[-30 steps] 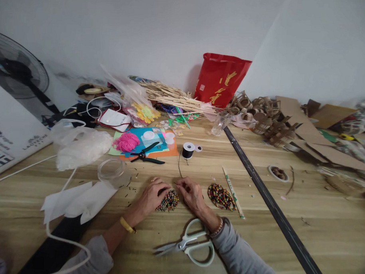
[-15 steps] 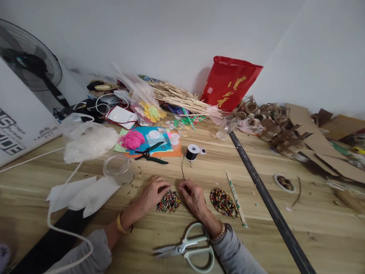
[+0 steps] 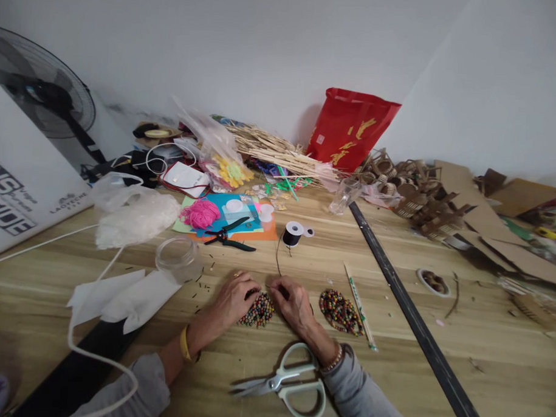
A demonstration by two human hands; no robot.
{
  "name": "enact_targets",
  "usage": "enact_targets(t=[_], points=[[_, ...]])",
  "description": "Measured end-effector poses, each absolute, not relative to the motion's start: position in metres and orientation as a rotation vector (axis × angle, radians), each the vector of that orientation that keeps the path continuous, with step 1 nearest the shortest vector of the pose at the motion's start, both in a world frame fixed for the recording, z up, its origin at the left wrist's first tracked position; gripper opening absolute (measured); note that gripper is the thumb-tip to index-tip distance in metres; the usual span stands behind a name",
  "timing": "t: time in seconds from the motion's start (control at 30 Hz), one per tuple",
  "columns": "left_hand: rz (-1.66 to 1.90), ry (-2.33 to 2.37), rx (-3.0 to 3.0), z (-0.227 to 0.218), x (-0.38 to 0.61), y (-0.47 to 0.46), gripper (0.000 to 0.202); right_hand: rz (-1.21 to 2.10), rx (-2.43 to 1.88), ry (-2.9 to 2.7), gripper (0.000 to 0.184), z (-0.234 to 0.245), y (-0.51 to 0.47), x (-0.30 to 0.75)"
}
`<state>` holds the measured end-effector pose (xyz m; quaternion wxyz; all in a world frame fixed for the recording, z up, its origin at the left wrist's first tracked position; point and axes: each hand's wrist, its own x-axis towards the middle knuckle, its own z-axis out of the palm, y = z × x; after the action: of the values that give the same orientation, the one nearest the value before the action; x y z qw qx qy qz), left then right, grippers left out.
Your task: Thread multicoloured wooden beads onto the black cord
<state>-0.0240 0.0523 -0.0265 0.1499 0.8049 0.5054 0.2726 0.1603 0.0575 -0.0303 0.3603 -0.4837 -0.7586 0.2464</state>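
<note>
A loose pile of small multicoloured beads (image 3: pixel 258 311) lies on the wooden table between my hands. My left hand (image 3: pixel 235 297) reaches over the pile's left edge, thumb and fingers closed together; whatever is between the fingertips is too small to make out. Just right of the pile, my right hand (image 3: pixel 293 301) pinches the end of a thin black cord (image 3: pixel 277 260). That cord runs back to a white-flanged spool (image 3: pixel 293 234) standing behind the hand. To the right of my right hand lies a coiled string of beads (image 3: pixel 340 311). Large pale-handled scissors (image 3: pixel 283 382) rest open in front of me.
Black-handled pliers (image 3: pixel 229 233) and a pink yarn bundle (image 3: pixel 200 214) lie on coloured paper. A clear round container (image 3: pixel 176 258) and a plastic bag (image 3: pixel 138 219) stand left. Thin sticks (image 3: pixel 361 305) and a black strip (image 3: pixel 406 304) lie right. A red bag (image 3: pixel 352 129) leans against the wall.
My left hand has moved slightly right, its fingertips now closer over the beads. My right fingertips have shifted slightly left with the cord.
</note>
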Motion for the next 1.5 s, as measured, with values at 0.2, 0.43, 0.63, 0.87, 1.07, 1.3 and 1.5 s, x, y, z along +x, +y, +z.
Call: enact_targets(t=[0.2, 0.43, 0.63, 0.87, 1.07, 1.3, 1.5], points=[[0.752, 1.460, 2.390, -0.022, -0.022, 0.051, 0.017, 0.656, -1.270, -1.967, 0.015, -0.029, 0.057, 0.159], [0.734, 1.450, 2.385, -0.018, -0.021, 0.051, 0.016, 0.645, -1.280, -1.970, 0.016, -0.031, 0.057, 0.159], [0.652, 1.493, 2.359, -0.014, -0.019, 0.051, 0.015, 0.618, -1.279, -1.987, 0.016, -0.031, 0.057, 0.158], [0.579, 1.521, 2.332, -0.012, -0.018, 0.049, 0.012, 0.623, -1.260, -1.980, 0.017, -0.031, 0.057, 0.157], [0.863, 1.449, 2.108, -0.011, -0.018, 0.047, 0.011, 0.641, -1.221, -1.945, 0.017, -0.027, 0.054, 0.157], [1.093, 1.358, 1.418, 0.000, -0.021, 0.037, 0.006, 0.571, -1.046, -1.915, 0.016, -0.026, 0.042, 0.157], [1.095, 1.206, 0.980, -0.001, -0.025, 0.018, 0.013, 0.422, -0.822, -2.026, 0.010, -0.016, 0.030, 0.164]])
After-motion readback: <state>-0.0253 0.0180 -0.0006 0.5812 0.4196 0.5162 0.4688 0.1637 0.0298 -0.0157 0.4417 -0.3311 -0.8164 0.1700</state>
